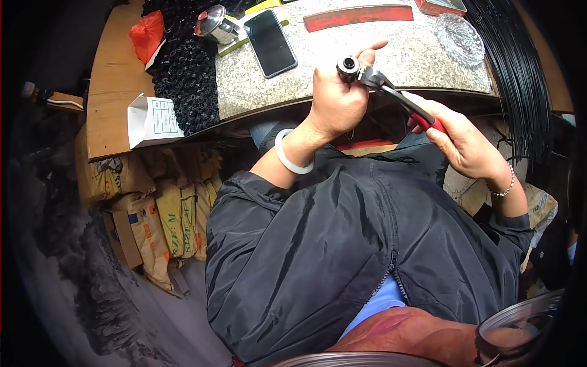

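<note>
My left hand [336, 107] is closed around a short black cylindrical part [348, 69], its round open end facing up. Gripped by its red handle in my right hand [463, 139], a pair of pliers [394, 95] reaches across to that part. The grey jaws are right beside the cylinder's rim; whether they clamp it I cannot tell. Both hands are above the front edge of the speckled stone-look tabletop [403, 64]. A white bangle [286, 153] is on my left wrist and a beaded bracelet [504, 183] on my right.
A phone [269, 43], a lidded metal cup [219, 25], a red strip [359, 18] and a glass ashtray [460, 40] lie beyond my hands. Small black parts [183, 85] and a white box [154, 120] are left, long black rods [520, 73] right, sacks [177, 214] below.
</note>
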The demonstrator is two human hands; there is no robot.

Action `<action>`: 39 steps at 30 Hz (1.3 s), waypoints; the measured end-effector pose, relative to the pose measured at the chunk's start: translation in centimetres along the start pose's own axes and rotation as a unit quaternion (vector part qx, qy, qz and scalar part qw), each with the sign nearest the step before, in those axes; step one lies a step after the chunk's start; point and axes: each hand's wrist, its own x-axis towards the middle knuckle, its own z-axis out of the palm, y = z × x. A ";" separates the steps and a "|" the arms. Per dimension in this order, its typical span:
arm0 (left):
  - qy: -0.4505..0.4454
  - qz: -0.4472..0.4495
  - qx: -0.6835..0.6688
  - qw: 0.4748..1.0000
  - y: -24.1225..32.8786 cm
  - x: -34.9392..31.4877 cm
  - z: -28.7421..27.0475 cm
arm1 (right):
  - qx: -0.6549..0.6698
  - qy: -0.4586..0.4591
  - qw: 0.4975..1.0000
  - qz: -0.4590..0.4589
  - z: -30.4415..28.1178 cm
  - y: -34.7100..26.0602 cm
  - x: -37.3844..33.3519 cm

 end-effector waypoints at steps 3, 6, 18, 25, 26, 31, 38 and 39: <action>0.009 0.009 0.006 1.000 -0.2 0.0 0.0 | 0.065 -0.042 0.994 0.082 -1.1 -0.8 0.2; 0.008 0.017 0.003 1.000 -0.9 0.0 0.4 | 0.166 -0.054 0.971 0.166 -0.8 -0.3 -0.1; 0.027 -0.010 -0.016 0.999 -2.2 0.3 -0.4 | -0.232 0.254 0.936 0.079 -6.7 11.8 1.9; 0.007 -0.021 0.011 1.000 -1.8 0.0 0.2 | -0.419 0.182 0.807 0.373 -13.9 13.3 2.8; 0.009 -0.018 0.018 1.000 -1.8 0.0 0.1 | -0.420 0.182 0.808 0.372 -14.0 13.7 2.7; 0.020 -0.023 0.017 0.999 -1.5 0.1 0.6 | -0.408 0.201 0.821 0.345 -13.6 14.1 3.1; 0.028 -0.041 -0.001 0.999 -0.4 0.3 1.2 | -0.468 0.239 0.797 0.298 -14.0 14.8 2.2; 0.030 -0.038 -0.003 0.999 -0.5 0.2 1.3 | -0.494 0.279 0.784 0.251 -13.4 14.5 2.2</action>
